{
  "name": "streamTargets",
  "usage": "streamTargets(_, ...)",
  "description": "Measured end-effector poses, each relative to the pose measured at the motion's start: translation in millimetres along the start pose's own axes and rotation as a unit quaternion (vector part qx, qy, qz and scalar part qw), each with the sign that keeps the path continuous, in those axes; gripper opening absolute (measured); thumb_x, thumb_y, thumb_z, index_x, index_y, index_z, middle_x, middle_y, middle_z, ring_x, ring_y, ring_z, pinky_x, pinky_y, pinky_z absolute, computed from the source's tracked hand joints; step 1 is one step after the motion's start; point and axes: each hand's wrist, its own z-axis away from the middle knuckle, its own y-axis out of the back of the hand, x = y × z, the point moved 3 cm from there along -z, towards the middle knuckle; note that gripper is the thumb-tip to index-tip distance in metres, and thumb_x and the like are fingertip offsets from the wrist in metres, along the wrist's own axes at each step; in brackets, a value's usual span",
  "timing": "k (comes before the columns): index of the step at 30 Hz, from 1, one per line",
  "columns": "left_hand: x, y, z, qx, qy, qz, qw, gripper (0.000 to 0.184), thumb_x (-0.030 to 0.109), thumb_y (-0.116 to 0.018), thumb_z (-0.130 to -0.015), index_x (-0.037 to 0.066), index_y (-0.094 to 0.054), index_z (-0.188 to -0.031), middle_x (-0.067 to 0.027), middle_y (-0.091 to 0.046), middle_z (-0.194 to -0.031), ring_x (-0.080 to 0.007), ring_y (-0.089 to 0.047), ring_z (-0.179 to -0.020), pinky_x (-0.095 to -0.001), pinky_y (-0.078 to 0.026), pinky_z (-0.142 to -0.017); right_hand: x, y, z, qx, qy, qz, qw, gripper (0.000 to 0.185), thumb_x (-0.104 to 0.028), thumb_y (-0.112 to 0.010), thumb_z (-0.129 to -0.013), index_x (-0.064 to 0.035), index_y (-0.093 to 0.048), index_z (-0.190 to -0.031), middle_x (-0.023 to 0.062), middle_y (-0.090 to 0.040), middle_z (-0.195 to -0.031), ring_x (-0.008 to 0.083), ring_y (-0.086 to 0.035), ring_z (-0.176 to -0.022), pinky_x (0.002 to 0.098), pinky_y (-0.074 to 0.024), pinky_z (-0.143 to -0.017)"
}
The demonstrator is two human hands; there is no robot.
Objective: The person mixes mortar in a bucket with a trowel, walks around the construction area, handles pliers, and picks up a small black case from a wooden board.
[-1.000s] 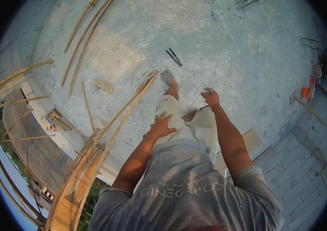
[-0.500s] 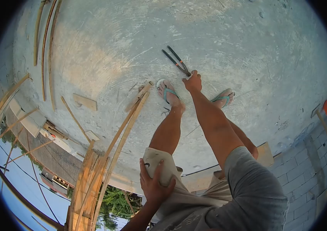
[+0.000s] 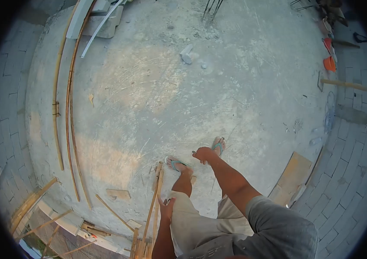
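My right hand [image 3: 203, 155] hangs over the floor in front of my right foot [image 3: 219, 146], with its fingers curled closed. Whatever it may hold is hidden; the long-handled pincers from before do not show. My left hand [image 3: 166, 209] lies against the outer side of my left knee, on the light trouser leg [image 3: 187, 216], its visible fingers apart and nothing seen in it. Close beside it rise narrow wooden strips [image 3: 150, 211]. My left foot [image 3: 177, 164], in a teal-strapped sandal, stands near their upper end.
Long poles [image 3: 69, 116] lie along the left of the concrete floor [image 3: 235, 95]. A flat board [image 3: 117, 194] rests at lower left, another board [image 3: 293, 175] at right. Rebar ends [image 3: 212, 9] stick up at the top. Block walls [image 3: 347, 159] flank the floor; orange items [image 3: 329, 64] lie at upper right.
The view has tilted up, showing more floor ahead. The pincers at my right hand have gone from sight. My left hand has shifted from the top of the knee to its outer side.
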Motion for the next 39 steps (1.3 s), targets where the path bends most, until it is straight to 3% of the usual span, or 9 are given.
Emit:
streamTargets(3,57.0,-40.7,45.4,-0.071,0.085,-0.208,0.972,0.091,0.069,-0.055,-0.08,-0.001,-0.046,-0.137,-0.0195,-0.056,-0.128,-0.0301,-0.055,-0.116,-0.0395,-0.044,-0.098,42.5,41.4,96.1,0.038,0.035,0.044,0.998,0.043,-0.039,-0.055,-0.086,0.0009,-0.07,-0.091,0.0155,-0.07,-0.083,0.0258,-0.069,-0.071,0.0433,-0.0531,-0.067)
streamTargets(7,90.9,-75.1,42.3,-0.136,0.02,-0.668,0.732,0.086,0.066,-0.052,-0.082,0.001,-0.047,-0.137,-0.0224,-0.052,-0.135,-0.0341,-0.051,-0.123,-0.0434,-0.042,-0.099,136.7,85.3,190.4,0.07,0.073,-0.15,0.983,0.043,-0.042,-0.059,-0.086,-0.0014,-0.07,-0.09,0.0141,-0.071,-0.09,0.0263,-0.068,-0.084,0.0389,-0.0522,-0.073)
streamTargets(9,143.7,-118.4,128.7,-0.173,0.078,-0.714,0.674,0.089,0.066,-0.056,-0.081,0.0,-0.044,-0.139,-0.0213,-0.049,-0.137,-0.0365,-0.05,-0.123,-0.0488,-0.049,-0.091,177.2,104.2,216.4,0.145,0.271,-0.041,0.951,0.029,-0.033,-0.06,-0.088,-0.0038,-0.064,-0.084,0.0114,-0.069,-0.086,0.0201,-0.068,-0.076,0.0361,-0.0541,-0.068)
streamTargets(12,184.0,-162.4,105.9,-0.107,-0.056,-0.758,0.641,0.076,0.06,-0.062,-0.08,-0.001,-0.057,-0.125,-0.016,-0.069,-0.107,-0.028,-0.067,-0.088,-0.0398,-0.052,-0.08,200.3,116.4,297.6,0.203,0.14,-0.338,0.908,0.038,-0.035,-0.058,-0.086,0.0009,-0.067,-0.095,0.0109,-0.066,-0.082,0.0202,-0.064,-0.071,0.0345,-0.0557,-0.064)
streamTargets(14,216.2,-214.6,174.7,-0.181,-0.254,-0.536,0.785,0.06,0.046,-0.063,-0.086,-0.003,-0.059,-0.121,-0.0146,-0.072,-0.091,-0.0244,-0.069,-0.089,-0.0342,-0.052,-0.082,214.4,113.4,331.9,0.266,0.11,-0.298,0.91,0.047,-0.041,-0.055,-0.086,0.0036,-0.068,-0.093,0.016,-0.066,-0.081,0.0265,-0.064,-0.072,0.0372,-0.0544,-0.067)
streamTargets(22,235.6,-437.1,321.9,-0.299,-0.504,-0.617,0.525,0.098,0.048,-0.079,-0.068,0.009,-0.035,-0.146,-0.0237,-0.048,-0.138,-0.0334,-0.045,-0.129,-0.0399,-0.036,-0.107,208.8,137.9,489.8,0.389,0.231,-0.2,0.869,0.039,-0.036,-0.052,-0.087,0.0,-0.068,-0.086,0.0163,-0.063,-0.074,0.0276,-0.061,-0.071,0.0384,-0.0471,-0.067)
streamTargets(27,201.9,-543.3,359.6,-0.378,-0.46,-0.671,0.441,0.063,0.045,-0.072,-0.08,0.003,-0.057,-0.125,-0.0173,-0.066,-0.105,-0.0257,-0.063,-0.1,-0.0377,-0.049,-0.089,213.0,189.3,552.1,0.429,0.334,-0.361,0.758,0.027,-0.027,-0.055,-0.092,-0.0029,-0.065,-0.089,0.0016,-0.055,-0.067,0.0098,-0.051,-0.062,0.027,-0.0397,-0.056)
streamTargets(32,246.1,-606.0,377.0,-0.476,-0.344,-0.464,0.663,0.04,0.035,-0.046,-0.1,-0.001,-0.062,-0.104,-0.008,-0.062,-0.069,-0.0172,-0.062,-0.059,-0.0293,-0.05,-0.058,246.1,244.3,549.8,0.475,0.373,-0.522,0.602,0.05,-0.04,-0.061,-0.093,-0.008,-0.052,-0.129,0.0029,-0.058,-0.088,0.0119,-0.055,-0.076,0.029,-0.0477,-0.073)
streamTargets(39,347.8,-720.1,449.9,-0.571,-0.397,-0.421,0.583,0.047,0.04,-0.036,-0.102,-0.001,-0.055,-0.114,-0.0152,-0.066,-0.1,-0.0213,-0.063,-0.092,-0.0356,-0.05,-0.084,227.2,310.1,541.5,0.347,0.42,-0.536,0.645,0.065,-0.045,-0.066,-0.087,-0.0064,-0.047,-0.135,0.0111,-0.059,-0.116,0.0203,-0.058,-0.102,0.035,-0.0465,-0.09)
